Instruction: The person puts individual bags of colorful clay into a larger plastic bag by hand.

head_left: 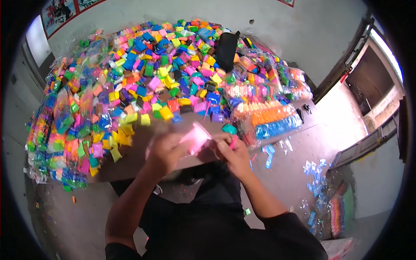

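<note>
A light pink, shiny packet [197, 136] is stretched between my two hands above the front edge of the table. My left hand [167, 149], smeared a little by motion, is closed on its left side. At the packet's right corner, my right hand [232, 154] pinches with thumb and fingers. A small bright pink piece [234, 142] shows between the fingers of my right hand; its full shape is hidden. Just beyond lie a teal packet [229, 128], a purple packet [217, 117] and a thin pink stick [206, 111].
Small colourful packets [151, 82] cover much of the table [138, 141] in a big heap. A black pouch [227, 50] lies on them. Clear bags with orange and blue packets [277, 123] sit at the right edge. Blue-white wrappers [316, 177] litter the floor.
</note>
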A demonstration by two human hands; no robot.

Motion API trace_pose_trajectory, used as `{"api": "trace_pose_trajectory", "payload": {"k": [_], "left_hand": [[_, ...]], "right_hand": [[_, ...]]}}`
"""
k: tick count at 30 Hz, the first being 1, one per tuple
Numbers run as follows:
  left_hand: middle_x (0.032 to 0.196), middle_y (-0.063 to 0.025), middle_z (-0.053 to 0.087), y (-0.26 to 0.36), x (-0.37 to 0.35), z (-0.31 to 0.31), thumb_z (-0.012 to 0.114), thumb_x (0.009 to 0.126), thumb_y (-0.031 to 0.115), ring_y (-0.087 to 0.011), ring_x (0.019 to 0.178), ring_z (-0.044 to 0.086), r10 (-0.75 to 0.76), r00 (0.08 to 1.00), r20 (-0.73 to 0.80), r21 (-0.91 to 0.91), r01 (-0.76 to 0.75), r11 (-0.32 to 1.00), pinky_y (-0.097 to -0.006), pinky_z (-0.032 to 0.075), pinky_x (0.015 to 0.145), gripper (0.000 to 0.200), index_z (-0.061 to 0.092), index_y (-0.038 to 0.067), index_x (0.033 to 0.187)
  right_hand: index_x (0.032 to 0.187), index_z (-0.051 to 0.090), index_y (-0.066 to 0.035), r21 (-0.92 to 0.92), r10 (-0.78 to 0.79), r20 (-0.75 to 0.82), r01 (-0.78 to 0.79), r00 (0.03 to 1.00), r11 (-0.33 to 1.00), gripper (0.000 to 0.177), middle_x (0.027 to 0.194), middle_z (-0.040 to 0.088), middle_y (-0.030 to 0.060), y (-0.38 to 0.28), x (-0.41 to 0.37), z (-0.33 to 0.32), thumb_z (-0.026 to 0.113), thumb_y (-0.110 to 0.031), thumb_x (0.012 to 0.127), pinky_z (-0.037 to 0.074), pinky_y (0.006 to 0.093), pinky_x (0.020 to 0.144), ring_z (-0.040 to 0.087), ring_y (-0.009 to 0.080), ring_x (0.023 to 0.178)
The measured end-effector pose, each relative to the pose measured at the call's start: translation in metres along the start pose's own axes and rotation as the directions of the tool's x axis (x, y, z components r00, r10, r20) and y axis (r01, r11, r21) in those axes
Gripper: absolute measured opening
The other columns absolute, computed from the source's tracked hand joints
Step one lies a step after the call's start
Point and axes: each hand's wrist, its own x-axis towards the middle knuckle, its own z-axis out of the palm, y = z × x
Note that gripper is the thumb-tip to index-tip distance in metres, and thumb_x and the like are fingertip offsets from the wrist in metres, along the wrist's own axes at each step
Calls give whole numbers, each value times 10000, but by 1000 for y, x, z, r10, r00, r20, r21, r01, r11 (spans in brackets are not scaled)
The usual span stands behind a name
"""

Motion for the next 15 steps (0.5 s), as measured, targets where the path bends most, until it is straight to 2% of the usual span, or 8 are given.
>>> {"api": "trace_pose_trajectory", "payload": {"k": [1,2,4,6,8,9,11,15], "left_hand": [[870,-65,759,13,-13,7,709,987,159,-84,808,663,-64,996,65,-167,74,983,-291,517,722,197,756,-23,1045],[870,-65,759,15,-24,14,709,987,159,-84,808,663,-63,996,64,-172,73,982,-291,517,722,197,756,-23,1045],[904,-74,773,16,-52,27,733,980,140,-62,853,665,-107,993,57,-143,114,983,-283,526,750,198,749,-43,1054],[920,-74,777,16,-75,37,763,954,101,-52,894,662,-135,990,26,-187,138,973,-282,536,777,172,748,-49,1035],[946,-87,777,13,-97,49,751,958,61,-80,910,686,-165,984,-71,-160,152,975,-285,554,785,179,724,-62,1086],[971,-110,773,12,-107,62,724,980,37,-113,902,719,-117,987,-111,-356,70,932,-279,572,766,188,686,-73,1127],[972,-114,770,16,-122,70,706,996,43,-122,882,728,-159,985,-65,-392,121,912,-271,574,749,186,671,-73,1137],[891,-97,749,16,-142,72,675,1028,69,-122,767,721,-246,969,-25,-413,214,885,-254,567,685,154,662,-58,1115]], "right_hand": [[1064,739,-16,69,44,88,-50,995,996,204,884,656,-38,-8,-5,6,740,-214,1016,432,250,733,549,62,825],[1064,739,-16,63,45,89,-51,995,997,204,884,656,-38,-6,-9,6,740,-214,1016,432,250,733,549,62,825],[1085,734,-17,-133,66,241,-35,968,991,197,937,681,-33,2,-20,5,744,-199,1011,453,255,768,576,65,860],[1049,733,-17,-136,72,256,-37,964,990,159,939,681,-24,9,-35,4,751,-166,998,453,262,768,577,70,853],[1006,724,-13,-40,53,206,-46,977,998,122,918,653,-27,23,-50,3,771,-120,971,432,264,744,548,74,829],[1006,724,-13,-37,54,208,-47,977,998,122,918,653,-27,27,-58,4,771,-120,971,432,264,744,548,74,829],[906,686,-18,102,30,144,-45,989,994,135,880,621,-28,37,-73,12,791,-93,947,414,275,723,521,77,807],[764,603,-42,86,-20,85,13,996,996,270,834,579,-22,58,-92,23,776,-94,965,390,291,695,474,81,761]]}}
